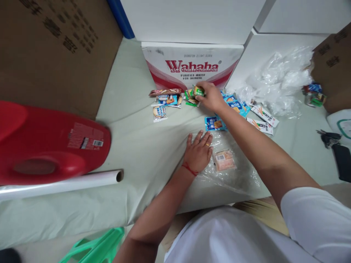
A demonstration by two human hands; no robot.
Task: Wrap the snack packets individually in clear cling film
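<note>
My right hand (210, 95) reaches to the foot of the water carton and grips a small green-and-yellow snack packet (198, 91) between thumb and fingers. More green packets (189, 95) lie just beneath it. My left hand (198, 150) rests flat, fingers spread, on the edge of a clear plastic bag (241, 175). A pinkish snack packet (224, 160) with a white barcode label lies on or in this bag; I cannot tell which. Directly beyond my left fingertips is a blue snack packet (214, 123).
A Wahaha carton (192, 65) stands at the back. Biscuit packets (159, 113) lie left, blue packets (236, 105) and white stick packets (260, 126) right. Crumpled clear plastic (279, 84), a red jug (55, 142), a white roll (82, 181) and a cardboard box (55, 54) flank the area.
</note>
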